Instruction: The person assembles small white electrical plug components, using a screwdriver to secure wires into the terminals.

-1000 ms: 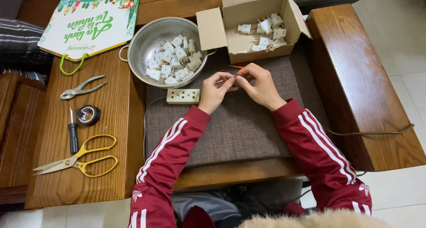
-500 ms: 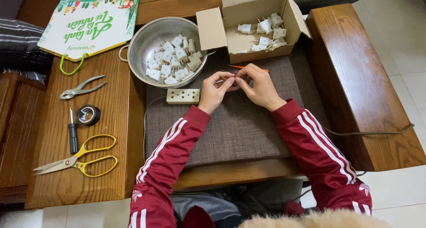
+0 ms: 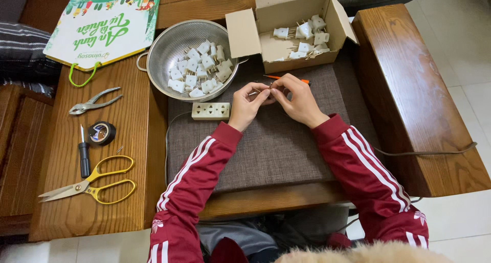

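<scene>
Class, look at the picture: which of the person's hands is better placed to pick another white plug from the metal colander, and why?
Left. The left hand is nearer the colander of white plugs, just above and left of it. The right hand would probably have to cross over it.

Wooden table [image 3: 102, 201], scissors [image 3: 89, 183], pliers [image 3: 94, 102], screwdriver [image 3: 83, 153], tape roll [image 3: 102, 133]

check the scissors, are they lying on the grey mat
No, the yellow-handled scissors lie on the wooden table, left of the grey mat.
</scene>
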